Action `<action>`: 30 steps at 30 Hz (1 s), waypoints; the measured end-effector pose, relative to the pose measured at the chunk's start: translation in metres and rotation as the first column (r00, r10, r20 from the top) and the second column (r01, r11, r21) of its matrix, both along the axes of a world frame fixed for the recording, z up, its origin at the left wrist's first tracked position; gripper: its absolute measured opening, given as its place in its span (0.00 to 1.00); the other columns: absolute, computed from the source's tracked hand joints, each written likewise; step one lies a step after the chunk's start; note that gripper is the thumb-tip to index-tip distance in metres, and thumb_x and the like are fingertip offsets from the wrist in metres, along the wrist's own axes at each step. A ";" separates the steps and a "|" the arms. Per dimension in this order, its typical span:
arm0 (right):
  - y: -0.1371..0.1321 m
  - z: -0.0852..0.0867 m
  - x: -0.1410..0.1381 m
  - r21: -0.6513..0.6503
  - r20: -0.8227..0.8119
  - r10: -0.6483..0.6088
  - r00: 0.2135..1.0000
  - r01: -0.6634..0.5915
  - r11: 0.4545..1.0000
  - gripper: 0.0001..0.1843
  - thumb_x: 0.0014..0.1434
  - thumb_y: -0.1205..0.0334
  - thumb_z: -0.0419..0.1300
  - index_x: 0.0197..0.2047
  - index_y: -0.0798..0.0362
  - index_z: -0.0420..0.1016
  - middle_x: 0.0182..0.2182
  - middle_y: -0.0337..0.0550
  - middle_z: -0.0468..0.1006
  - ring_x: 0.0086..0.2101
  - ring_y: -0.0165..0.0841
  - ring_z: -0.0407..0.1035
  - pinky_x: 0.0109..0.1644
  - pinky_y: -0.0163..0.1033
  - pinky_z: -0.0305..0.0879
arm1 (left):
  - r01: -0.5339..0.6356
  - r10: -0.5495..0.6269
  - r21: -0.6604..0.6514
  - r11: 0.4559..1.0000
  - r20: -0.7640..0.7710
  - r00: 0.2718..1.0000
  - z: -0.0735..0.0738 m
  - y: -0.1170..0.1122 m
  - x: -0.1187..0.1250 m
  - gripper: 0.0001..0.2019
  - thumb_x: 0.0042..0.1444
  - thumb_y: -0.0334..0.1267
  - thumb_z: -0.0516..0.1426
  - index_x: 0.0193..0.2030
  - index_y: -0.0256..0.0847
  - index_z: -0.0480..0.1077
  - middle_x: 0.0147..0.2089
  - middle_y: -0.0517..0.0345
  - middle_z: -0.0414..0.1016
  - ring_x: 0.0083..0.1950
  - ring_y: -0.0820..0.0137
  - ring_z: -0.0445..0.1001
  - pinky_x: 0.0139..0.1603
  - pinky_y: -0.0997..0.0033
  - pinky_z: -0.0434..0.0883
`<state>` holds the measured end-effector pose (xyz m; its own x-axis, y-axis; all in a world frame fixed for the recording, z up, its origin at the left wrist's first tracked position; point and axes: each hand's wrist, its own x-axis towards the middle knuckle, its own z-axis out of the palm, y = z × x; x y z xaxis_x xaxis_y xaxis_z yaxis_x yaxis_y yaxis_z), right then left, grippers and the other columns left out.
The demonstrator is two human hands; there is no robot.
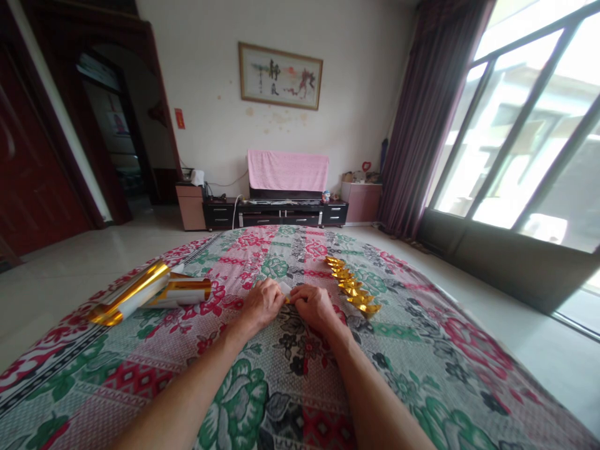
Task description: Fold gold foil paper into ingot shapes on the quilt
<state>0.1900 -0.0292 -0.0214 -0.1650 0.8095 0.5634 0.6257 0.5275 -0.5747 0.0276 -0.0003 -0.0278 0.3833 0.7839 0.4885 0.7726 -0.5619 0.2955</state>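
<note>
Both hands meet over the middle of a flower-patterned cloth (pixel 234 400). Between them is a small piece of gold and white foil paper (pixel 285 290), mostly covered by the fingers. My left hand (pixel 264 302) is closed, its fingers curled in a pinch on the paper's left side. From the other side my right hand (pixel 315 304) grips the paper, thumb and fingers pressed together. Just right of the right hand runs a row of several folded gold paper ingots (pixel 354 289). Off to the left lie loosely rolled gold foil sheets (pixel 135 294), white on their other face.
Beyond the cloth's far edge stands a low black cabinet (pixel 281 215), with a pink cloth (pixel 288 170) draped over something on it. A purple curtain (pixel 412 119) and large windows are on the right. An open doorway (pixel 112 125) is at left.
</note>
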 end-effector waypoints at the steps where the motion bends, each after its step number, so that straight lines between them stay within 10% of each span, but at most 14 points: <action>1: 0.000 0.000 0.000 0.000 0.000 -0.002 1.000 0.002 1.000 0.17 0.43 0.75 0.51 0.23 0.48 0.79 0.30 0.35 0.80 0.32 0.28 0.73 0.40 0.31 0.67 | -0.007 0.007 0.003 1.000 -0.010 1.000 0.000 0.000 0.001 0.09 0.55 0.35 0.50 0.25 0.41 0.65 0.32 0.56 0.68 0.39 0.69 0.67 0.43 0.69 0.62; 30: -0.007 0.006 0.000 0.000 0.074 0.015 0.997 -0.015 1.000 0.20 0.45 0.75 0.51 0.30 0.44 0.80 0.33 0.35 0.79 0.35 0.28 0.71 0.43 0.31 0.65 | -0.022 0.022 0.002 1.000 0.012 1.000 0.000 0.000 0.003 0.10 0.53 0.33 0.50 0.22 0.40 0.64 0.30 0.56 0.67 0.36 0.70 0.65 0.40 0.69 0.62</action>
<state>0.1898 -0.0364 -0.0159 -0.2186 0.8064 0.5495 0.6586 0.5374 -0.5267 0.0308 -0.0005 -0.0278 0.3602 0.7908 0.4948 0.7812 -0.5456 0.3034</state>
